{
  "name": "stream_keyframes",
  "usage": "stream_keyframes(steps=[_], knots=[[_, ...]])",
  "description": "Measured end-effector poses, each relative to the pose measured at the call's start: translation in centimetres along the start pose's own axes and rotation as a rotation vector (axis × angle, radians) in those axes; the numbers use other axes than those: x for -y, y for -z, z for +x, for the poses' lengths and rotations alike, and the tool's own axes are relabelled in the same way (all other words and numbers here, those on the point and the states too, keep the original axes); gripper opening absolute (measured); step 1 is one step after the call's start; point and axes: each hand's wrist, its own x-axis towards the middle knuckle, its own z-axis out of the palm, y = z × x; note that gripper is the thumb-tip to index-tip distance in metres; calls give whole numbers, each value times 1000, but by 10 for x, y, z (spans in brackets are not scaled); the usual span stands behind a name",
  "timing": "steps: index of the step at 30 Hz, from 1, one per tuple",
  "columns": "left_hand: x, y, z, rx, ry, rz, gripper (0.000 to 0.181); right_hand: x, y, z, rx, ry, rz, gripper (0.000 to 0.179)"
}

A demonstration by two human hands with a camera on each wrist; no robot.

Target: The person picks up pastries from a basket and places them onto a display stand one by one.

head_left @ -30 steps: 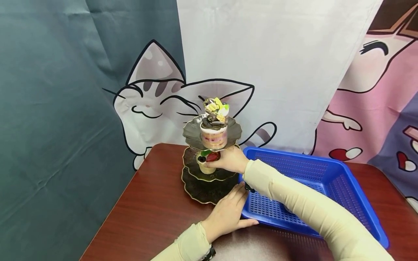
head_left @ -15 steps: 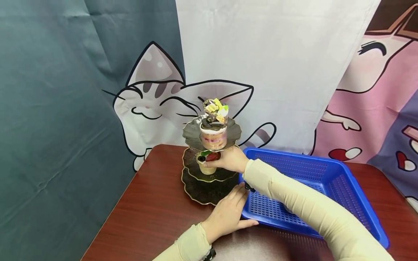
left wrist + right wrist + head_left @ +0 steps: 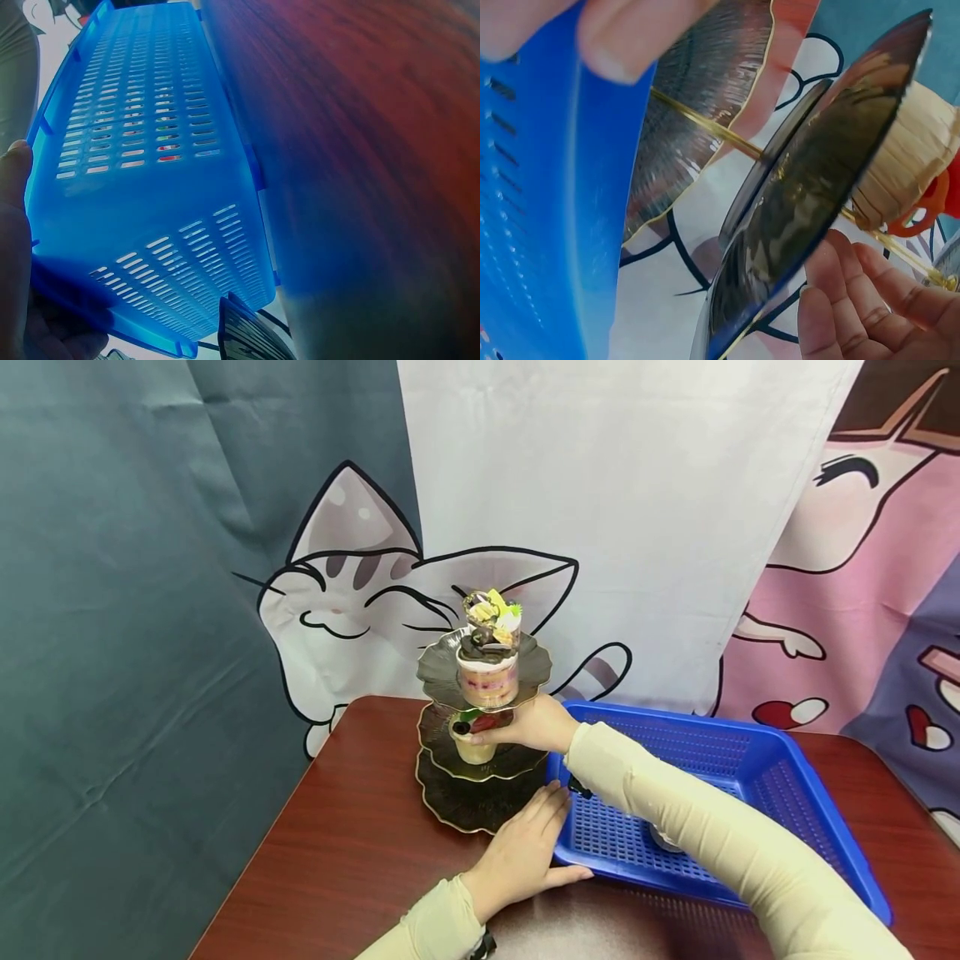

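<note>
A three-tier plate stand [image 3: 450, 802] with dark, scalloped, gold-edged plates stands on the table. On its middle plate stands a pale tart cup [image 3: 474, 752] topped with red fruit, a dark berry and a green leaf. My right hand [image 3: 540, 725] reaches in from the right, its thumb overlapping the tart cup in the head view. In the right wrist view, the fingers [image 3: 885, 292] lie loose at the plate's edge, apart from the cup [image 3: 907, 150]. My left hand [image 3: 521, 852] rests against the near-left corner of a blue perforated basket [image 3: 615, 864].
Layered dessert cups [image 3: 487, 681] with chocolate and fruit toppings crowd the top plate. A small clear round piece [image 3: 663, 839] lies in the basket, partly hidden by the right sleeve. Cartoon-printed cloth [image 3: 637, 485] hangs close behind the table [image 3: 322, 860].
My right hand has drawn back slightly to the right from the tart cup, which stays on the middle plate. The left hand has not moved, and the head view has shifted a little.
</note>
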Motion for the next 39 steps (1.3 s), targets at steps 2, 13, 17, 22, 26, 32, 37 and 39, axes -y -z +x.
stream_keyframes(steps=[2, 13, 17, 22, 26, 32, 37, 39], knots=[[-1, -1, 0, -9, -5, 4, 85, -1, 2, -1, 12, -13, 13, 74], [-3, -2, 1, -33, -18, 1, 85, -8, 12, -5, 31, 9, 18, 75], [-3, -3, 1, -28, -16, -5, 84, -11, 18, -8, 56, -30, -1, 54], [-3, -2, 0, -28, -10, -15, 84, -13, 28, -13, 86, -63, -67, 44], [-2, -2, 0, -40, -6, -19, 84, -17, 34, -18, 75, -60, -65, 51], [-1, -4, 0, -57, -9, -13, 85, -26, 46, -31, 58, -76, -52, 63], [-1, -5, 0, -70, -12, -14, 86, -34, 55, -44, 48, -82, -18, 67], [0, -5, 0, -74, -13, -13, 86, -38, 58, -50, 37, -90, -15, 67]])
